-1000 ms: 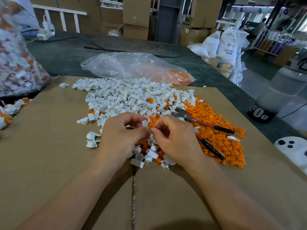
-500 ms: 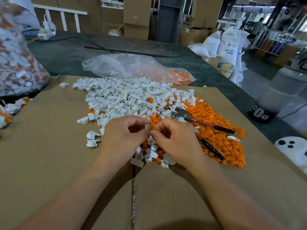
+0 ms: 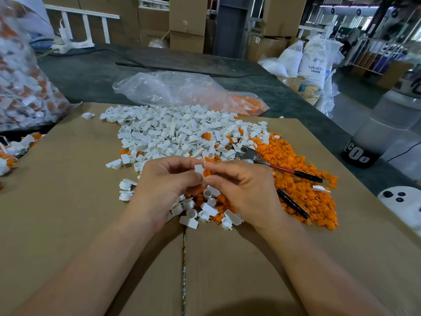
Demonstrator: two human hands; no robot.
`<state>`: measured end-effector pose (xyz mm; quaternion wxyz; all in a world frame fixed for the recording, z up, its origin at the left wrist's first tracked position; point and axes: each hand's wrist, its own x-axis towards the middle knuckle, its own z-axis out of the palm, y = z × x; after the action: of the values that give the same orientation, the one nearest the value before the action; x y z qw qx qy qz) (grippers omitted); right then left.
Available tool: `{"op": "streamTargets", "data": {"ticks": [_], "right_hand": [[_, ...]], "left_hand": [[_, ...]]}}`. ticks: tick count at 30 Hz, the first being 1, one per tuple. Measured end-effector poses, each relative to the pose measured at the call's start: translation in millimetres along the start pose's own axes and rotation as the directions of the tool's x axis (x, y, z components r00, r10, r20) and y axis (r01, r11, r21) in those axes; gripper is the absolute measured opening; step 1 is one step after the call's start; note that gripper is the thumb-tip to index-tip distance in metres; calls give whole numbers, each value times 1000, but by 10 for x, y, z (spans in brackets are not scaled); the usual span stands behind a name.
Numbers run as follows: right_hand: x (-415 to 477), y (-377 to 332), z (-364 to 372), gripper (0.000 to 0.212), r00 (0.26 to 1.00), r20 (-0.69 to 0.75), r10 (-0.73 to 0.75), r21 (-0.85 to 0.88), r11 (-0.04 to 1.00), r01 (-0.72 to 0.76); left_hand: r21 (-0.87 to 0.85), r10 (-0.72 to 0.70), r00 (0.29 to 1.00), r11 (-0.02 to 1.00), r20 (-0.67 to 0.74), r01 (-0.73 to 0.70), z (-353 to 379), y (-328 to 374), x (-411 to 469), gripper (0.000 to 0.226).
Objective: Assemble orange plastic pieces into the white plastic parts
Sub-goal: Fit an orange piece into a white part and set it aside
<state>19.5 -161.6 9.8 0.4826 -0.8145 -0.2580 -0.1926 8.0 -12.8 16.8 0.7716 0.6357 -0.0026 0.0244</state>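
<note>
My left hand [image 3: 167,185] pinches a small white plastic part [image 3: 199,168] between thumb and fingers. My right hand [image 3: 245,192] pinches an orange plastic piece [image 3: 206,172] that touches the white part. Both hands meet just above the near edge of the piles. A big heap of white parts [image 3: 177,131] lies behind them on the cardboard [image 3: 68,201]. A heap of orange pieces [image 3: 303,185] spreads to the right.
Red-and-black-handled pliers [image 3: 276,167] lie on the orange heap. A clear bag with orange pieces [image 3: 186,92] lies behind the piles. A bag of assembled parts [image 3: 20,83] stands at the left. A dark-based container [image 3: 373,142] stands at the right, beyond the table edge.
Both hands stayed together in place, working the white part and the orange piece between the fingertips. The white part now shows more clearly above my left thumb.
</note>
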Motion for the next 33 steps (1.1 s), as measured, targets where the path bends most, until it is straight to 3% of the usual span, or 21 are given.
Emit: {"op": "streamTargets", "data": {"ticks": [5, 11, 16, 24, 29, 33], "right_hand": [[11, 1, -13, 29, 1000, 13, -27, 29, 999, 27], [22, -21, -5, 44, 991, 112, 67, 187, 979, -87], [34, 19, -4, 42, 986, 131, 106, 249, 959, -136], [32, 16, 7, 43, 987, 134, 86, 235, 965, -116], [28, 26, 25, 38, 998, 60, -8, 117, 993, 1], [27, 62, 28, 35, 997, 71, 7, 117, 993, -16]], "left_hand": [[-44, -33, 999, 998, 22, 34, -5, 3, -2, 15], [-122, -107, 994, 987, 8, 107, -9, 30, 25, 19], [-131, -163, 987, 978, 7, 163, -16, 47, 28, 16], [-112, -195, 981, 974, 4, 195, -36, 53, 29, 16], [-77, -209, 977, 974, 34, 211, -38, 42, 28, 12], [-26, -220, 975, 975, 36, 221, -44, 48, 24, 13]]}}
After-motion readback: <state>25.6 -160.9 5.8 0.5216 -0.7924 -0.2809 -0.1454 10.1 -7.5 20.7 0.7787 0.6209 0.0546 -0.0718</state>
